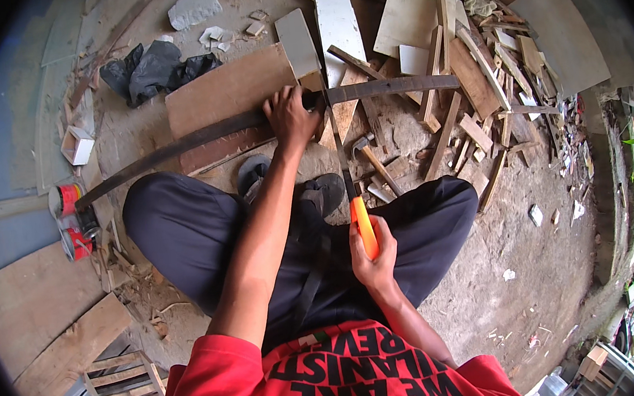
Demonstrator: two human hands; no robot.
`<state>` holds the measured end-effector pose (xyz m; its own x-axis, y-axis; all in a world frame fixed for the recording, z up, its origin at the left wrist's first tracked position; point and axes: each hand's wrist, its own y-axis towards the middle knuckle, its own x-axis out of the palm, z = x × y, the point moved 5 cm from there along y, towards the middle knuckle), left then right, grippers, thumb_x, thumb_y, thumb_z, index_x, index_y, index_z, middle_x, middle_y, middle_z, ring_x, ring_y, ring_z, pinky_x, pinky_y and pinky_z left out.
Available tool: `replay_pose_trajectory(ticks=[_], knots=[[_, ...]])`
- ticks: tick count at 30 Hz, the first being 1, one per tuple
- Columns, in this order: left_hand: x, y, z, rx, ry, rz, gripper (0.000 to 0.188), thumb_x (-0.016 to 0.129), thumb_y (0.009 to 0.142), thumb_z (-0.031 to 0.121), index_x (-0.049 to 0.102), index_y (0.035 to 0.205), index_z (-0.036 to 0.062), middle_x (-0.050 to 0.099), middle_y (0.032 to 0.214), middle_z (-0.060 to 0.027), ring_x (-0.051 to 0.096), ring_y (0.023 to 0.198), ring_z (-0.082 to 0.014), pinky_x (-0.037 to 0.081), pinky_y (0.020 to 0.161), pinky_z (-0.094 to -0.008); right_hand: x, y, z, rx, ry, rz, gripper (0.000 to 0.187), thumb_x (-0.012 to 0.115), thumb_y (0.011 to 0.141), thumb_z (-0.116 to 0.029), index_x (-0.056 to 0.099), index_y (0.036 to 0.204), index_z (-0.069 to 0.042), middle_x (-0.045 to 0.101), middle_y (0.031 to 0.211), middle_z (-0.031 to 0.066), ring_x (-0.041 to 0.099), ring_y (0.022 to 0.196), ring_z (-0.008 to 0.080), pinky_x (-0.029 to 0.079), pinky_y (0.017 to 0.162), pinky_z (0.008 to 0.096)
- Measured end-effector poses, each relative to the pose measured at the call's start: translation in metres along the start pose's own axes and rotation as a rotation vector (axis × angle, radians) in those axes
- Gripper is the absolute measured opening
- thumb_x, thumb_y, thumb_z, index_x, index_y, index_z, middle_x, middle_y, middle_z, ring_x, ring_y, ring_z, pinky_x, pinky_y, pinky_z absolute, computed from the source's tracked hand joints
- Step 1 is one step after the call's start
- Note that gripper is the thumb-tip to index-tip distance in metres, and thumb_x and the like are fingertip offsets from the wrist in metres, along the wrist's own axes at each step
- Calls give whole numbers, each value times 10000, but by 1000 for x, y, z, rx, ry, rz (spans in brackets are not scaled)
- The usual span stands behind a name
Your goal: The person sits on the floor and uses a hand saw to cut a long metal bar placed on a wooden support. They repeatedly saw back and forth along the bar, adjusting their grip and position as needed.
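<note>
A long dark wooden strip (190, 143) lies crosswise in front of my knees, resting over a brown board (230, 84). My left hand (291, 120) is closed over the strip near its middle, fingers curled across its far edge. Between my knees, my right hand (375, 257) grips the orange handle of a handsaw (363, 228). The saw's narrow blade points away from me and crosses the strip just right of my left hand. I cannot tell how deep any cut in the strip is.
A hammer (378, 165) lies beyond my right knee. Scrap wood (471, 133) is heaped at the far right, with a white board (341, 31) beside it. Black plastic (152, 70) lies at the far left. Red cans (75, 242) stand near the strip's left end.
</note>
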<state>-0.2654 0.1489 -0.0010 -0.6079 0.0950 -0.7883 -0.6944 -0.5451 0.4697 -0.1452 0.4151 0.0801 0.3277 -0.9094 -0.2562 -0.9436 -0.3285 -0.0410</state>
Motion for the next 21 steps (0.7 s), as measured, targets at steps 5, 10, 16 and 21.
replay_pose_trajectory(ticks=[5,10,16,21], knots=[[0,-2,3,-13,-9,-26,393,667,840,502,677,918,117,631,958,-66,588,970,-285,355,929,-484,10,25,0,0,-50,4,176,643,883,-43,576,1028,31,629,723,107,602,612,124,475,576,274],[-4,-1,3,11,-2,-23,406,665,843,500,666,954,109,627,969,-72,584,971,-290,356,918,-486,-6,-10,0,44,-38,-8,172,644,894,-61,578,1024,31,607,703,82,584,609,95,465,569,257],[0,-2,2,7,-29,-19,529,651,847,562,667,1012,60,629,1010,-114,579,969,-300,354,925,-499,10,26,-5,4,9,20,144,636,910,-76,578,981,36,599,691,82,555,597,92,454,558,262],[-1,-3,1,-11,-26,-47,447,674,830,506,661,988,87,623,984,-94,580,977,-297,352,924,-498,15,28,-4,-1,-36,-10,166,635,898,-67,573,1014,35,627,721,113,604,622,122,491,597,282]])
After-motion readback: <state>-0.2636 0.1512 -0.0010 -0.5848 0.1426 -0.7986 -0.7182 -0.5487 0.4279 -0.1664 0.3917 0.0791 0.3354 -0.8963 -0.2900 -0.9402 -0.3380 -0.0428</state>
